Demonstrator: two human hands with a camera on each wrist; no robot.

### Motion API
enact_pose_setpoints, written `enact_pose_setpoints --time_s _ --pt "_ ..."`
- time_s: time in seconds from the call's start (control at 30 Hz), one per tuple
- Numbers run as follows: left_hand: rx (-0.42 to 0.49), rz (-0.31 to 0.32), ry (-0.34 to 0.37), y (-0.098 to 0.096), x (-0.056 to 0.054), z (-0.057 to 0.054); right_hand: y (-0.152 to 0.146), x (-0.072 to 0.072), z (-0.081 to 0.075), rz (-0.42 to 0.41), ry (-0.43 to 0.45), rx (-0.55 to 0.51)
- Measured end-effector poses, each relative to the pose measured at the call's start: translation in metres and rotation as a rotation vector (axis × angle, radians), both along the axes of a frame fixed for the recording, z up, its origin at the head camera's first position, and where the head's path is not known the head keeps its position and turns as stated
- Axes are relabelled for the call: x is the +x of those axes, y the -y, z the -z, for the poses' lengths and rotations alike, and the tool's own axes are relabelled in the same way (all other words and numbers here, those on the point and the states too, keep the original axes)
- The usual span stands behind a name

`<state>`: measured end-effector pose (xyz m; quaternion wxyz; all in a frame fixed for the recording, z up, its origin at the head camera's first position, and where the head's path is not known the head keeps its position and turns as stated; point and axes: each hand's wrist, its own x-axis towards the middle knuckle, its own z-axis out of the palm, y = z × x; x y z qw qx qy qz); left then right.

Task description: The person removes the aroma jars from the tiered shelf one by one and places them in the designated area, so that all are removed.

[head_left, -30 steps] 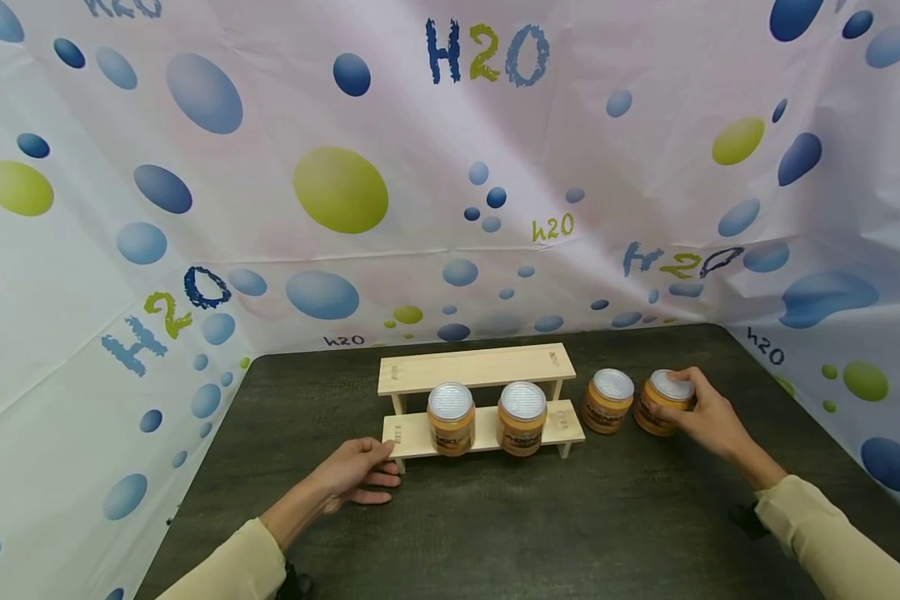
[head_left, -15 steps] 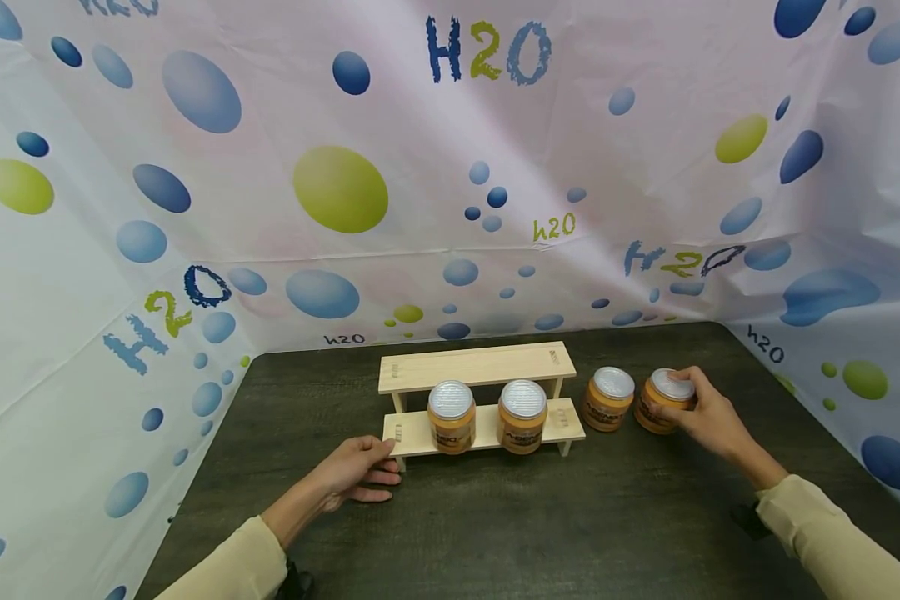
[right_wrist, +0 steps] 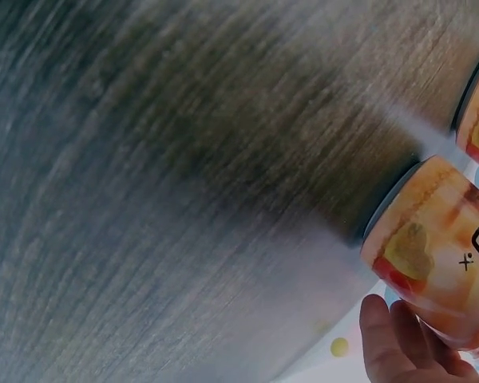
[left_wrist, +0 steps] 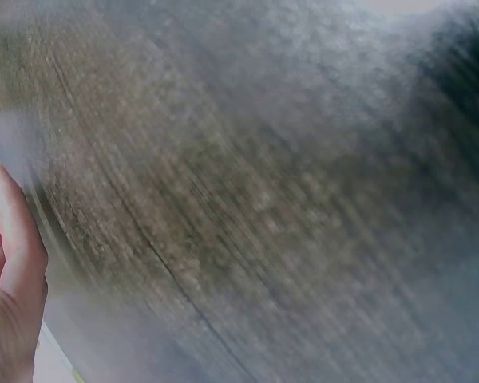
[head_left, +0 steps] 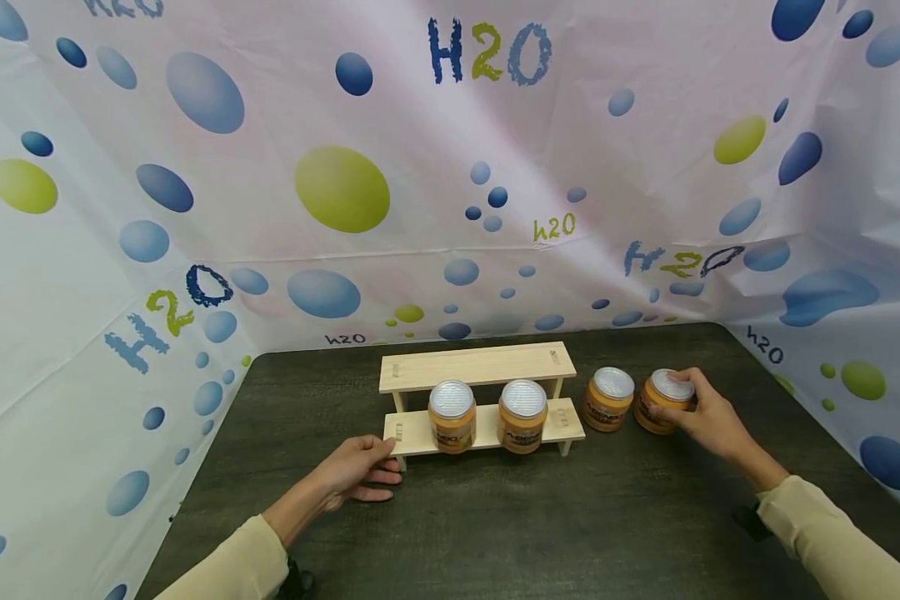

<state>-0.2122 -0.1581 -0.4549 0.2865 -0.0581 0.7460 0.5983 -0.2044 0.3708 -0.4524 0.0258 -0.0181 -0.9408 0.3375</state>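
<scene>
A two-step wooden display shelf [head_left: 477, 367] stands on the dark table. My left hand [head_left: 356, 472] is at the left end of its lower step, thumb on the board's corner and fingers by the front leg. Two orange jars with silver lids, a left jar [head_left: 452, 427] and a right jar [head_left: 522, 427], stand upright on that lower step. At the right, my right hand [head_left: 702, 414] grips another orange jar [head_left: 652, 408] between thumb and fingers. The right wrist view shows this jar's printed side [right_wrist: 431, 239] with fingers along it; the left wrist view shows part of my left hand [left_wrist: 12, 271].
One more orange jar [head_left: 606, 408] stands on the table between the shelf and the jar in my right hand. The dark wood-grain table [head_left: 510, 525] stretches toward me. A white curtain [head_left: 420, 167] with blue and green spots encloses the back and sides.
</scene>
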Motion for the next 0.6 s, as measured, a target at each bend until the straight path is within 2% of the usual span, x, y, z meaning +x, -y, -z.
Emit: enact_pose_setpoints --time_s 0.6 --pt "-0.001 -0.006 -0.006 -0.0004 0.0001 0.0012 0.0015 0.0014 0.0023 -0.003 -0.023 -0.013"
